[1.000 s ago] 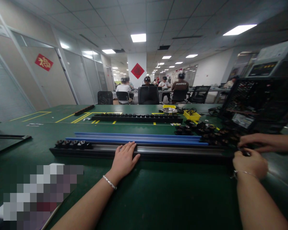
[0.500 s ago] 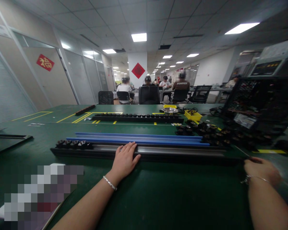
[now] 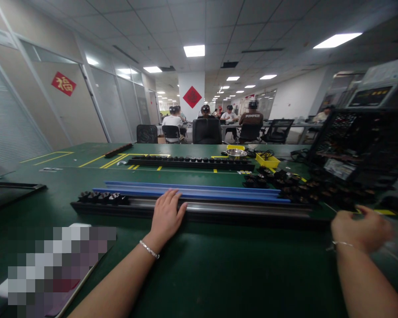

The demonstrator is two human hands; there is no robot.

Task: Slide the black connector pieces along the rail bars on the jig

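Note:
A long black rail [image 3: 239, 217] with a grey metal strip along its channel lies across the green table. Several small black parts [image 3: 102, 198] sit in its left end. My left hand [image 3: 167, 213] rests on the rail left of its middle, fingers stretched out and fairly flat. Just behind lies a blue rail [image 3: 219, 192], close to the left fingertips. Beyond the black rail's right end, my right hand [image 3: 360, 230] is raised with fingers curled and slightly blurred. Whatever it may hold is hidden. A heap of loose black parts [image 3: 318, 190] lies just behind it.
Farther back lies another black rail [image 3: 192, 163] filled with small parts. A metal bowl [image 3: 236, 153] and a yellow bin [image 3: 267, 160] stand behind the heap. An open black computer case [image 3: 361, 141] rises at right. A dark frame [image 3: 16, 187] lies at left; people sit beyond.
My left hand has slid a little left along the black rail. My right hand has shifted slightly left and up, away from the rail's end, with its fingers turned more upward.

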